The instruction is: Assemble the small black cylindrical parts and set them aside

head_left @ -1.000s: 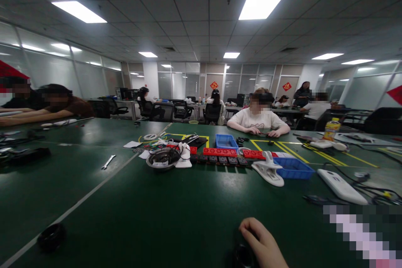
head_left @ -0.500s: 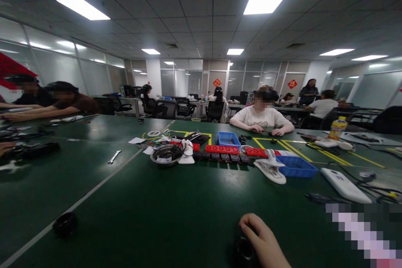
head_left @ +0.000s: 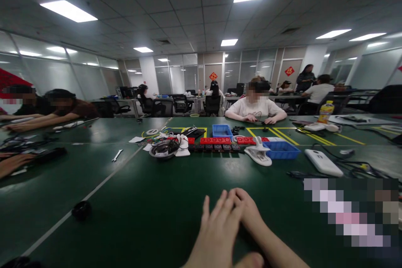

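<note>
Light, steady fingers suited the spread, empty-looking left hand, overlapping in view the right hand, its hold impossible to tell, over the green surface.

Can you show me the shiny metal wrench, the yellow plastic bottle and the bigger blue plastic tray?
Shiny metal wrench [head_left: 117, 155], head view: middle of its handle.
Yellow plastic bottle [head_left: 325, 113], head view: its body.
Bigger blue plastic tray [head_left: 282, 154], head view: its near wall.
</note>
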Available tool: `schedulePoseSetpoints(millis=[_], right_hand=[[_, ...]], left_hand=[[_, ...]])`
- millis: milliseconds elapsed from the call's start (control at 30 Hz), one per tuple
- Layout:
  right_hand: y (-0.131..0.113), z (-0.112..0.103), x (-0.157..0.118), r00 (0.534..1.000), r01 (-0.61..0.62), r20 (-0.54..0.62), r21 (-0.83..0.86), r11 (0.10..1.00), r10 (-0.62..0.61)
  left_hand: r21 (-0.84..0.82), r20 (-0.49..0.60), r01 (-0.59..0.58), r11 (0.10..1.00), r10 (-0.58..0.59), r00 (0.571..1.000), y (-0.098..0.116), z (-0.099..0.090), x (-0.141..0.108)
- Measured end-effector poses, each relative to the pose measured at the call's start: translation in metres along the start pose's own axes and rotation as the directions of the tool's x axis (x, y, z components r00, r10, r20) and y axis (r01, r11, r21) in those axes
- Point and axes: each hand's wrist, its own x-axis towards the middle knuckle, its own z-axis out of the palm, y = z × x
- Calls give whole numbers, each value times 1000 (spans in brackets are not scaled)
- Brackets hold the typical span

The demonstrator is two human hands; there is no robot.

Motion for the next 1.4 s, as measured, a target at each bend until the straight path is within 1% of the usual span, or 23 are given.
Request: schedulePoseSetpoints(millis=[33,67,133,200,267,333,400,500,600,700,800,933,1033,1133,1233,1400], right_hand=[[-1,0,0,1000,-1,3,1,1000,1],[-2,-1,1,1000,-5,3,2,1000,5],[-4,-4,3,1000,-13,-10,1,1000,13],[-8,-8,4,1000,-24,-15,-2,1000,24],[-14,-14,4,1000,-26,16,-4,1000,26],[-24,-20,2,996,-5,91,-3,1000,6],[-35,-25,-2,983,27,181,-1,1000,-26],[-49,-29,-11,963,67,266,-61,996,-49],[-51,-25,-18,952,115,302,-188,975,-54],[-43,-16,-20,949,129,310,-213,968,-59],[-36,-5,-19,955,135,283,-166,977,-84],[-33,6,-16,957,176,253,-123,977,-140],[-34,7,-16,962,183,231,-159,970,-144],[-37,7,-17,968,194,204,-227,955,-148],[-40,7,-18,966,208,213,-289,934,-149],[-41,9,-18,957,257,215,-304,917,-197]], left_hand=[[46,-32,95,994,-93,995,-11,-5,-6],[78,-49,188,979,-185,982,-21,-6,-13],[119,-44,321,940,-318,947,-41,-3,-27],[141,21,387,911,-394,919,-54,5,-35],[149,94,423,894,-438,894,-59,12,-37],[141,127,421,896,-438,890,-57,18,-32],[118,114,393,912,-405,907,-52,23,-24],[69,57,365,928,-369,928,-47,28,-10],[25,-33,337,941,-336,941,-47,31,-1],[-1,-80,304,953,-303,950,-53,33,3],[-10,-94,283,959,-283,955,-59,33,4],[-56,-107,272,961,-277,955,-67,33,7],[-72,-126,273,959,-280,952,-70,32,9],[-48,-142,287,957,-290,946,-73,30,11],[-11,-167,285,959,-283,945,-75,29,11],[12,-203,286,958,-278,939,-78,34,10]])
